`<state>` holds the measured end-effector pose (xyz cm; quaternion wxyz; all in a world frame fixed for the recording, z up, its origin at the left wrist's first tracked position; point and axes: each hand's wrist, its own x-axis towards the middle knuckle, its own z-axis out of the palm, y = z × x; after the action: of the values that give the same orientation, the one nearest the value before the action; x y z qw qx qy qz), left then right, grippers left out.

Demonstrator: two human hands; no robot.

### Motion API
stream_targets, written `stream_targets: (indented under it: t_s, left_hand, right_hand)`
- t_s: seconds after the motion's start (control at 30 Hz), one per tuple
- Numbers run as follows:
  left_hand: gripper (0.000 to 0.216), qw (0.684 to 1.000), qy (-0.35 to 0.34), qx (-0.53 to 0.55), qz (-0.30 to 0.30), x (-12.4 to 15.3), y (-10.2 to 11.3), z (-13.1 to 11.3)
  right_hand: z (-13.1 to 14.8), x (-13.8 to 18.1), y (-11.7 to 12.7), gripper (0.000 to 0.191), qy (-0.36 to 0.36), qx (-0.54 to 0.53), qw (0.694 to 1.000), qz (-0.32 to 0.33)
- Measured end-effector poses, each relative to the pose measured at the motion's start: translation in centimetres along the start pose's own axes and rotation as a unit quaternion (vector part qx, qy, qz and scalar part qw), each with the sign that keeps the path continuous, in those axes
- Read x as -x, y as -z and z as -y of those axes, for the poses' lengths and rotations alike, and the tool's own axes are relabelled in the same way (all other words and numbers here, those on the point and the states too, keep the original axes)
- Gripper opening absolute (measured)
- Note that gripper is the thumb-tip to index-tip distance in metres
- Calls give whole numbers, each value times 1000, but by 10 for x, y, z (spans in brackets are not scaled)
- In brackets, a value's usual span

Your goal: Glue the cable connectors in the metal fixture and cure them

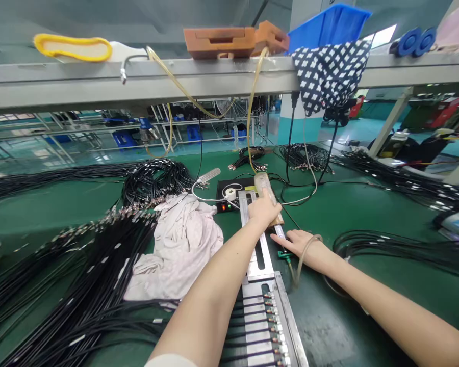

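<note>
My left hand [265, 208] is closed around a pale, tape-wrapped handle [263, 182], its thumb lying along the top. The handle sits at the far end of a slotted metal fixture [266, 262]. My right hand [300, 245] rests to the right of the fixture, fingers stretched out and apart. Just by its fingertips is a green fitting [285, 256] with a clear tube [302, 265] that loops up over the wrist. On the near part of the fixture, several black cables [252, 329] lie in a row with metal connector ends pointing right.
A crumpled pale cloth [176, 250] lies left of the fixture. Bundles of black cables [110, 260] spread over the green table. Behind my left hand stands a black box [225, 204] with lit indicators. Above runs a shelf [214, 81] with orange bins [220, 42].
</note>
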<state>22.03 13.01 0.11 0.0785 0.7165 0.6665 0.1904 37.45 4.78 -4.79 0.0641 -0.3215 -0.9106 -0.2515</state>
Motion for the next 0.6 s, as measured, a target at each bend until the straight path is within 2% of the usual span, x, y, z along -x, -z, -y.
stream_targets:
  t_s: [0.1, 0.2, 0.3, 0.37, 0.43, 0.6]
  left_hand:
    - [62, 1000, 5, 0, 0, 2, -1, 0]
    - [65, 1000, 12, 10, 1, 7, 6, -1]
    - [67, 999, 16, 29, 3, 17, 20, 6]
    - [59, 999, 26, 44, 14, 26, 32, 18]
    - [48, 996, 50, 62, 38, 34, 41, 35]
    - [34, 972, 135, 147, 121, 49, 45, 78]
  right_hand:
    - [16, 28, 17, 67, -27, -39, 999, 5]
    - [34, 57, 47, 73, -53, -99, 994, 0]
    - [50, 73, 85, 57, -69, -194, 978, 15]
    - [62, 71, 109, 45, -77, -264, 961, 29]
    - [75, 62, 127, 40, -67, -311, 947, 35]
    - [115, 40, 149, 33, -37, -361, 930, 53]
